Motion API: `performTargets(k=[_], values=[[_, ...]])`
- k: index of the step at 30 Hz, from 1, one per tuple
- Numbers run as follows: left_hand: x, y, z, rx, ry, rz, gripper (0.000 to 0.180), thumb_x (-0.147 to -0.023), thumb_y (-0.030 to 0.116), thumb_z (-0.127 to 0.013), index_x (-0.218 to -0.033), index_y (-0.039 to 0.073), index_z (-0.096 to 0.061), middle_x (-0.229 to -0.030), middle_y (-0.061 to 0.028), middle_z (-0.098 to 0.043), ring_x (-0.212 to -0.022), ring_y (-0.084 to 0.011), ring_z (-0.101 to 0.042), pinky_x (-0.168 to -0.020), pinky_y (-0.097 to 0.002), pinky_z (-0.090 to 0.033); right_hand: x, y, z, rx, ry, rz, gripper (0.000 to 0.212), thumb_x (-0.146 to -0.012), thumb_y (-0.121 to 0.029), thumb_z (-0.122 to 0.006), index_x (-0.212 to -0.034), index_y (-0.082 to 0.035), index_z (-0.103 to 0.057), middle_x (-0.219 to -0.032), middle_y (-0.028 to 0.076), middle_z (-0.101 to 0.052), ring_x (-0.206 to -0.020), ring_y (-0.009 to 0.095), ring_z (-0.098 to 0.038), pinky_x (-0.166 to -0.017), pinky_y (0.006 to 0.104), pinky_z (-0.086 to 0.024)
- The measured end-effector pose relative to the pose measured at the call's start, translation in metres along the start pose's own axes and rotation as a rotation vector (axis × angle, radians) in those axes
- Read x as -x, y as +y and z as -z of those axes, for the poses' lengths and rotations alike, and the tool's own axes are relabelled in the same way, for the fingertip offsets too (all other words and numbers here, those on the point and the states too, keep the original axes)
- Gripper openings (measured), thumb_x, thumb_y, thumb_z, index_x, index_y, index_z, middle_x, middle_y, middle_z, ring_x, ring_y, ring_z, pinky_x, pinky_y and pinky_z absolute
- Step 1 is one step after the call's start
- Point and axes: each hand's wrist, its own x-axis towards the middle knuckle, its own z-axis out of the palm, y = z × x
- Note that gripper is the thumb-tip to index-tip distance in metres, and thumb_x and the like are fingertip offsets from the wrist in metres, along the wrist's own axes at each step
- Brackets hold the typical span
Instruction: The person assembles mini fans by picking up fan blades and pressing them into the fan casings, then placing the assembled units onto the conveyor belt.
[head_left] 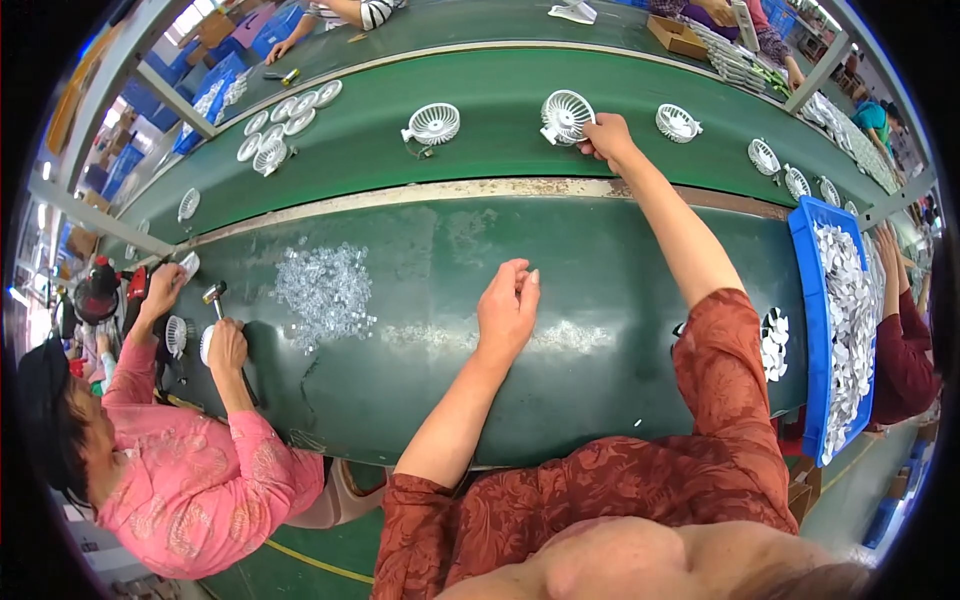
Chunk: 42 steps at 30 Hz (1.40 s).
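Note:
My right hand (pixel 609 141) reaches across to the green belt, its fingers closed on the edge of a white round fan housing with a slatted grille (pixel 567 115). Over the dark green worktable (pixel 430 240), my left hand (pixel 508 312) is held with its fingers curled in. Whatever it may hold is hidden. To its left lies a heap of small clear plastic pieces (pixel 325 290). Another white fan housing (pixel 435 124) rests on the belt left of the one I grip, and a third fan housing (pixel 678 123) sits to its right.
A blue tray (pixel 812 330) full of small white parts stands at the right, beside a pile of white pieces (pixel 774 345). At the left, a co-worker in pink (pixel 190 480) works near a hammer (pixel 215 295). Several more housings lie along the belt (pixel 370 100).

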Motion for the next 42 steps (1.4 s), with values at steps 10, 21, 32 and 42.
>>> performTargets(k=[10, 21, 32, 42], values=[[-0.014, 0.011, 0.016, 0.87, -0.266, 0.267, 0.046, -0.098, 0.037, -0.045, -0.127, 0.0, -0.044, -0.106, -0.0119, -0.063, -0.086, -0.0188, -0.066, -0.068, -0.0307, -0.057, 0.18, -0.028, 0.003, 0.538, -0.45, 0.606, 0.025, -0.085, -0.016, -0.057, -0.102, 0.002, -0.062, -0.073, 0.014, -0.061, -0.062, 0.022, -0.055, -0.061, 0.0356, -0.046], [0.015, 0.023, 0.004, 0.739, -0.311, 0.159, 0.038, -0.094, 0.027, -0.055, -0.117, -0.003, -0.05, -0.1, -0.0091, -0.063, -0.086, -0.0124, -0.062, -0.072, -0.0282, -0.053, 0.261, 0.02, 0.01, 0.22, -0.247, 0.412, 0.036, -0.077, -0.003, -0.065, -0.112, 0.002, -0.058, -0.095, 0.008, -0.066, -0.071, 0.012, -0.059, -0.066, 0.0254, -0.049], [0.018, 0.03, 0.002, 0.693, -0.133, 0.313, 0.022, -0.092, 0.009, -0.056, -0.107, -0.006, -0.054, -0.096, -0.012, -0.063, -0.077, -0.0167, -0.064, -0.065, -0.0312, -0.057, 0.292, 0.034, -0.005, 0.346, 0.313, 1.03, 0.036, -0.076, 0.003, -0.06, -0.111, -0.001, -0.054, -0.09, 0.014, -0.057, -0.076, 0.032, -0.059, -0.063, 0.0371, -0.052], [0.01, 0.024, 0.015, 0.876, -0.167, 0.324, 0.028, -0.09, 0.014, -0.059, -0.113, -0.002, -0.053, -0.103, -0.0125, -0.064, -0.089, -0.0222, -0.066, -0.073, -0.0382, -0.059, 0.334, 0.06, 0.104, 0.777, 0.153, 0.578, 0.045, -0.075, -0.009, -0.071, -0.118, -0.005, -0.056, -0.118, 0.016, -0.054, -0.107, 0.034, -0.054, -0.09, 0.0387, -0.047]])
